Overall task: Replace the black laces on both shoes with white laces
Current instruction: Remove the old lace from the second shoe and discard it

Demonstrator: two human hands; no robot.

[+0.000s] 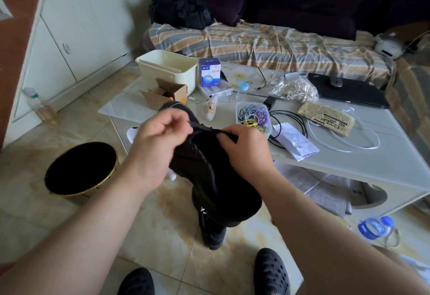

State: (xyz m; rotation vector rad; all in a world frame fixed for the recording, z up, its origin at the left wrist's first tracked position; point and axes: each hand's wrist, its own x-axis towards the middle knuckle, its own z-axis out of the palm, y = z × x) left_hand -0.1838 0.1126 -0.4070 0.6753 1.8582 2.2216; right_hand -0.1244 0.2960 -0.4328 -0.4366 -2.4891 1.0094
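Observation:
A black shoe [209, 173] is held up in front of me, above the floor, toe pointing away. My left hand [160, 141] pinches its black lace [197, 127] near the upper eyelets. My right hand [244, 148] grips the shoe's tongue and side from the right. A second black shoe [213, 234] stands on the tiled floor below, partly hidden by the held one. White laces [349, 148] lie looped on the low table to the right.
The low white table [384, 166] carries a tub of coloured bands [253, 117], cables, a newspaper, a laptop [349, 89], a cream bin [167, 68] and boxes. A black waste basket [80, 169] stands on the floor at left. A water bottle [375, 227] lies at right. My feet in dark clogs [271, 273] are below.

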